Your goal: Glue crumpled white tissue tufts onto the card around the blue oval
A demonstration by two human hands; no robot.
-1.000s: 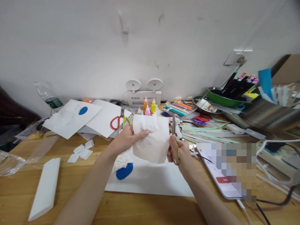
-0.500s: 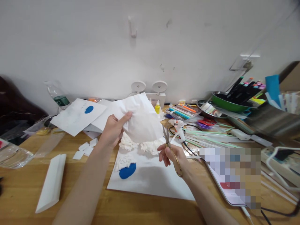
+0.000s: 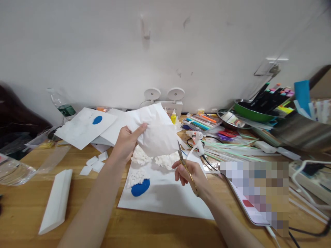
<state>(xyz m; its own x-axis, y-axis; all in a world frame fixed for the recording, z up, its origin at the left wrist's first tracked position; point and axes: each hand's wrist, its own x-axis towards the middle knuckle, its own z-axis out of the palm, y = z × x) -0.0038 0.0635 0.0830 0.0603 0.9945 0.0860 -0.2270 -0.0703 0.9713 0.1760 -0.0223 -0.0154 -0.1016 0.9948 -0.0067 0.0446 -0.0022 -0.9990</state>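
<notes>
My left hand (image 3: pixel 131 139) pinches a thin white sheet of paper (image 3: pixel 160 137) by its left side, holding it up above the table. In my right hand (image 3: pixel 190 174) is a pair of gold-handled scissors (image 3: pixel 182 160), its blades pointing up beside the sheet's lower right corner. Below lies a larger white sheet (image 3: pixel 165 203) on the table, bearing crumpled white clumps (image 3: pixel 167 161) and a blue patch (image 3: pixel 140 188) beside another white clump (image 3: pixel 138 177). The raised sheet hides part of what is behind it.
A glue gun (image 3: pixel 198 141) lies right of my hands, with markers (image 3: pixel 201 122) behind it. The phone (image 3: pixel 248 206) is at the right. White squares (image 3: pixel 92 164) and a folded white strip (image 3: pixel 57 201) lie left. Far right stands a green bowl (image 3: pixel 254 112) of pens.
The scissors have turned slightly, and their blades look closer together, tips a little left and lower. The sheet in my left hand has barely shifted.
</notes>
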